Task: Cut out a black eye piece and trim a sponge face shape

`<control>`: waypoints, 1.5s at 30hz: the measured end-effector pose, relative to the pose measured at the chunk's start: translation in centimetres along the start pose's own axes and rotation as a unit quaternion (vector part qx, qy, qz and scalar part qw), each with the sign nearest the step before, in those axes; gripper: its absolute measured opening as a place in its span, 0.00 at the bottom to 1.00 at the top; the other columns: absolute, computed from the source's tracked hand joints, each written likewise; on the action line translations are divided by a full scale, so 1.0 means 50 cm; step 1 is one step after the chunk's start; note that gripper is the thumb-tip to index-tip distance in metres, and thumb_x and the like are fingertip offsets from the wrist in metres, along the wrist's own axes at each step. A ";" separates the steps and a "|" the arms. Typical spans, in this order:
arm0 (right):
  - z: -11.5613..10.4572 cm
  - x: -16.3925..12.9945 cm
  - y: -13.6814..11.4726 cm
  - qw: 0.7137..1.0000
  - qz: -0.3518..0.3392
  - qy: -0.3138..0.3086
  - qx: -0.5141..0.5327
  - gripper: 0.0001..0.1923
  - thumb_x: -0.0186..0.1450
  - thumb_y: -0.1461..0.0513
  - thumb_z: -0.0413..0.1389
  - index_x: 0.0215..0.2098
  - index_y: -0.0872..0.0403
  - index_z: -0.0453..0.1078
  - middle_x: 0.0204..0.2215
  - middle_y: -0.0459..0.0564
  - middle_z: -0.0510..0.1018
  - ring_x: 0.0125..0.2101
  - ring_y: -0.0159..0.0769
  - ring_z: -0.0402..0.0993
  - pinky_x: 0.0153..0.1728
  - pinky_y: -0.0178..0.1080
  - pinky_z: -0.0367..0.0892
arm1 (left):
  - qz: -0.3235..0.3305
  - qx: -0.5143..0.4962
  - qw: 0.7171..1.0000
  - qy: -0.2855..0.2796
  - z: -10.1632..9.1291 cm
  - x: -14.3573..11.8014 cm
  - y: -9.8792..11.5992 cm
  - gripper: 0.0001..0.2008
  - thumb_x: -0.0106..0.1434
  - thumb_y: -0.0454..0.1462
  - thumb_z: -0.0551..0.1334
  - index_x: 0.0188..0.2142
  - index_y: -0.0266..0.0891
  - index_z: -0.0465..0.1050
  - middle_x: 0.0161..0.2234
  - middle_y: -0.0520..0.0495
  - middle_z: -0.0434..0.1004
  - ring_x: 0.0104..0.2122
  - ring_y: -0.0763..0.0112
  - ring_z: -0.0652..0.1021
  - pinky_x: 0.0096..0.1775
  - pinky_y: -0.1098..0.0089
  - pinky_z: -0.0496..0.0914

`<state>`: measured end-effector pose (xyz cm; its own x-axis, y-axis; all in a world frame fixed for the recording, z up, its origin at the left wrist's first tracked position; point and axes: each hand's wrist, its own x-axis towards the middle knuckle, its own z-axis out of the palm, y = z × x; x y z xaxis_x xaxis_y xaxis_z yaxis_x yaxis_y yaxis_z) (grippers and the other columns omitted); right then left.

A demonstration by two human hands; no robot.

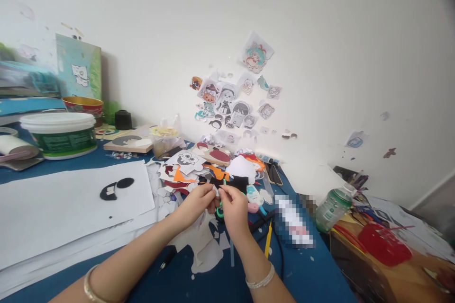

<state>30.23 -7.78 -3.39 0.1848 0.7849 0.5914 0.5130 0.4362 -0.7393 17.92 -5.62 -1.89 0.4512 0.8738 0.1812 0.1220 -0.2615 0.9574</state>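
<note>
Both hands, left (199, 201) and right (232, 206), grip pinched on a small scrap (217, 191); white tub (59, 133) lidded.

Cluttered craft counter against a white wall, stickers everywhere.

Blue counter (305, 274) carries a big white paper sheet (53, 208) at left with a black cut-out shape (115, 188) on it. Behind it: white-lidded green tub (60, 135), gold-rimmed tin (83, 104), small black jar (122, 120), green painted canvas (78, 67) leaning on the wall. Wooden board (128, 143) near a clear plastic cup (164, 139). Pile of cartoon paper cut-outs (199, 163) mid-counter, more character stickers (234, 99) stuck on the wall above. Yellow pencil (269, 240) beside a pixelated patch. Right side: green plastic bottle (332, 208) lying tilted, red tray (384, 244) on a brown cardboard box (373, 270).
</note>
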 end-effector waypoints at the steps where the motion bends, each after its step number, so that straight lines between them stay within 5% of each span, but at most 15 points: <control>1: 0.001 -0.001 -0.002 1.000 -0.021 -0.004 -0.018 0.10 0.58 0.65 0.50 0.32 0.56 0.74 0.30 0.53 0.78 0.31 0.40 0.74 0.34 0.39 0.69 | -0.007 -0.009 1.000 -0.001 0.000 0.001 -0.002 0.13 0.58 0.42 0.49 0.21 0.40 0.60 0.15 0.54 0.67 0.18 0.72 0.70 0.24 0.72 0.63; 10: 0.002 -0.005 0.000 1.000 0.006 -0.008 -0.017 0.11 0.60 0.63 0.49 0.36 0.57 0.73 0.32 0.54 0.78 0.33 0.40 0.75 0.34 0.37 0.70 | 0.018 0.047 0.998 0.024 0.000 0.004 -0.001 0.15 0.59 0.45 0.49 0.20 0.40 0.60 0.12 0.56 0.64 0.17 0.73 0.67 0.26 0.72 0.62; 18: 0.003 -0.010 0.003 0.954 -0.220 0.017 -0.201 0.16 0.63 0.65 0.44 0.37 0.56 0.73 0.31 0.56 0.78 0.32 0.41 0.75 0.33 0.41 0.70 | -0.060 -0.093 0.993 -0.034 -0.004 0.008 -0.010 0.12 0.54 0.44 0.54 0.21 0.38 0.61 0.16 0.53 0.70 0.19 0.73 0.72 0.27 0.70 0.68; 24: 0.004 -0.007 0.011 0.934 -0.274 0.007 -0.229 0.17 0.64 0.66 0.42 0.37 0.58 0.72 0.28 0.57 0.78 0.31 0.41 0.75 0.32 0.41 0.70 | -0.075 -0.091 0.993 -0.017 -0.003 0.003 -0.014 0.09 0.53 0.39 0.52 0.20 0.39 0.60 0.15 0.54 0.69 0.17 0.73 0.71 0.24 0.71 0.66; 34: 0.011 -0.017 -0.012 0.974 -0.147 0.028 -0.171 0.14 0.62 0.66 0.44 0.33 0.56 0.72 0.27 0.54 0.78 0.29 0.39 0.73 0.30 0.38 0.67 | -0.022 -0.003 0.999 0.041 0.008 -0.002 -0.004 0.09 0.50 0.35 0.49 0.15 0.39 0.58 0.11 0.57 0.61 0.14 0.78 0.61 0.19 0.75 0.55; 45: 0.005 -0.014 -0.023 0.998 -0.007 0.052 -0.029 0.10 0.60 0.63 0.49 0.30 0.55 0.72 0.27 0.51 0.78 0.28 0.38 0.73 0.29 0.37 0.68 | 0.042 0.084 0.994 0.056 0.010 -0.004 -0.002 0.12 0.54 0.38 0.49 0.15 0.39 0.58 0.14 0.56 0.60 0.18 0.76 0.61 0.23 0.74 0.55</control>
<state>29.31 -8.70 -3.02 0.2616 0.7274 0.6344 0.5627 0.4190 -0.7126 18.25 -5.96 -2.12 0.3661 0.8839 0.2911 0.2385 -0.3915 0.8887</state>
